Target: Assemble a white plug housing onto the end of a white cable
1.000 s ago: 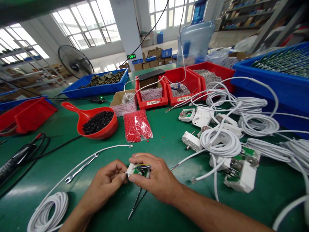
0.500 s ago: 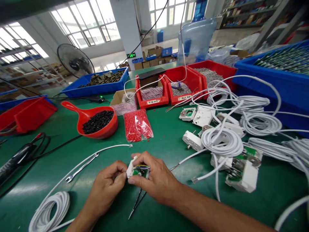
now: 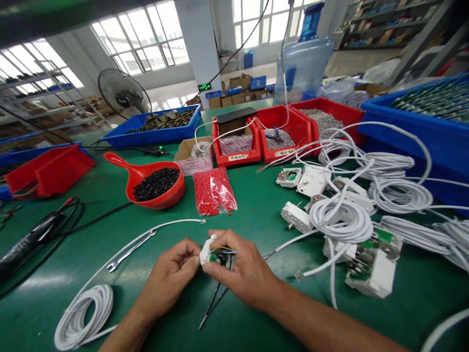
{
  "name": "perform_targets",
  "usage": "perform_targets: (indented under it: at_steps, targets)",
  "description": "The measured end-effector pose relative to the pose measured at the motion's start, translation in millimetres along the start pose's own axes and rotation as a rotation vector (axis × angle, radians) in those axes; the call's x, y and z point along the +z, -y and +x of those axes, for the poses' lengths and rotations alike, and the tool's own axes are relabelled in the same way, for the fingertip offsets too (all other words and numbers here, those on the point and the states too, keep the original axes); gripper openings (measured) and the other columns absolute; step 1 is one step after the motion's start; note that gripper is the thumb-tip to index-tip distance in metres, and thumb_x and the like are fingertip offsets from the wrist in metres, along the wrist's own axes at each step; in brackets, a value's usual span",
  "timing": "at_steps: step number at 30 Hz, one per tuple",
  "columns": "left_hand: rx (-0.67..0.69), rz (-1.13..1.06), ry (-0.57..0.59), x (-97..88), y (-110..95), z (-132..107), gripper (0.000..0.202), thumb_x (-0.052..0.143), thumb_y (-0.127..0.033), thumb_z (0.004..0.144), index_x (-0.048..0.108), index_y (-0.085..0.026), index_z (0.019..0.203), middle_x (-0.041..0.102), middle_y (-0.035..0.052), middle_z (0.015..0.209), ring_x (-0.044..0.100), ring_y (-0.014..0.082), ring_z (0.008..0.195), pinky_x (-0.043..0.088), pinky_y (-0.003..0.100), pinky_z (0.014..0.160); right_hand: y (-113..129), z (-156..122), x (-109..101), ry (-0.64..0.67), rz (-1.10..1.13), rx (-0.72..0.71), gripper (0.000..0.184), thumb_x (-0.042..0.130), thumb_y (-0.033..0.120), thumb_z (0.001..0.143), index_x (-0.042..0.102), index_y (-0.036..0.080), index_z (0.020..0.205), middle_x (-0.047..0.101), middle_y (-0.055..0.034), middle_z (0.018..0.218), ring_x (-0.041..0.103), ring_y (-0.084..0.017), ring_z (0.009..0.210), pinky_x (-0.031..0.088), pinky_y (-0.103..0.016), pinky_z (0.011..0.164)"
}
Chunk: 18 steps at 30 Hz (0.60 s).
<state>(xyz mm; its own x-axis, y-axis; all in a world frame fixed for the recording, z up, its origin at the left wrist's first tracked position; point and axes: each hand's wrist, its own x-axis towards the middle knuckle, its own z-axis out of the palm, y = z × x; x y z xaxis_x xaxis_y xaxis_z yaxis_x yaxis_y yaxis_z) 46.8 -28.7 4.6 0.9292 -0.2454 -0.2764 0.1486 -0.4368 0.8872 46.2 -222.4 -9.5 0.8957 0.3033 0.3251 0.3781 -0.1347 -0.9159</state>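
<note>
My right hand (image 3: 245,266) is closed around a small white plastic housing (image 3: 206,250) with a green circuit board and thin coloured wires inside. My left hand (image 3: 174,271) is pinched at the housing's left edge; whatever lies between those fingertips is hidden. Tweezers (image 3: 212,305) stick out below my right palm, tips toward me; whether the hand grips them I cannot tell. Right of my hands, a white cable (image 3: 293,240) ends in bare thin wires near the right wrist. A white cable with a clear plug (image 3: 202,221) lies just beyond the fingers.
A wrench (image 3: 132,250) and coiled cable (image 3: 86,315) lie left. Behind are a red scoop (image 3: 157,200) of black pieces, a bag of red pieces (image 3: 214,190) and red bins (image 3: 238,159). Cable coils (image 3: 340,220) and white housings (image 3: 373,274) crowd the right. A black handheld tool (image 3: 32,239) lies far left.
The whole scene has shifted slightly right in view. The housing is tilted a little differently in my right hand, and my left fingers stay pinched at its edge.
</note>
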Motion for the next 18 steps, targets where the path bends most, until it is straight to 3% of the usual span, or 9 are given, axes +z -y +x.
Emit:
perform_targets:
  at_steps: [3,6,11,18]
  targets:
    - [-0.014,-0.073,0.053,-4.8,-1.9,1.7,0.033,0.054,-0.047,0.087,0.053,-0.014,0.090,0.044,-0.0050,0.062,0.036,0.0041,0.044,0.029,0.013,0.040,-1.3,3.3,1.0,-0.071,0.056,0.042,0.019,0.072,0.019,0.077,0.059,0.020,0.091,0.065,-0.0059,0.109,0.057,-0.021,0.114,0.043,-0.032,0.094]
    - [-0.016,-0.138,0.098,-12.0,-0.4,0.5,0.035,0.053,-0.047,0.087,0.053,-0.013,0.093,0.052,-0.0028,0.067,0.039,0.0035,0.040,0.029,0.013,0.037,-1.8,5.8,2.2,-0.083,0.135,0.136,0.014,0.070,0.022,0.078,0.059,0.021,0.087,0.065,-0.0058,0.109,0.057,-0.022,0.114,0.043,-0.033,0.093]
    - [-0.007,-0.214,0.136,-19.1,3.0,-2.8,0.033,0.052,-0.043,0.088,0.054,-0.011,0.079,0.056,-0.0004,0.064,0.042,0.0026,0.039,0.028,0.011,0.037,-1.4,9.3,3.7,-0.015,0.234,0.256,0.013,0.067,0.030,0.082,0.058,0.021,0.083,0.065,-0.0071,0.112,0.052,-0.024,0.120,0.039,-0.035,0.095]
    - [-0.040,-0.449,0.127,-15.9,0.6,-1.9,0.028,0.060,-0.038,0.078,0.055,-0.010,0.076,0.055,-0.0010,0.060,0.039,0.0029,0.035,0.028,0.012,0.033,-2.5,10.9,4.2,0.077,0.289,0.324,0.017,0.067,0.037,0.083,0.058,0.022,0.085,0.061,-0.0079,0.122,0.051,-0.025,0.121,0.036,-0.037,0.097]
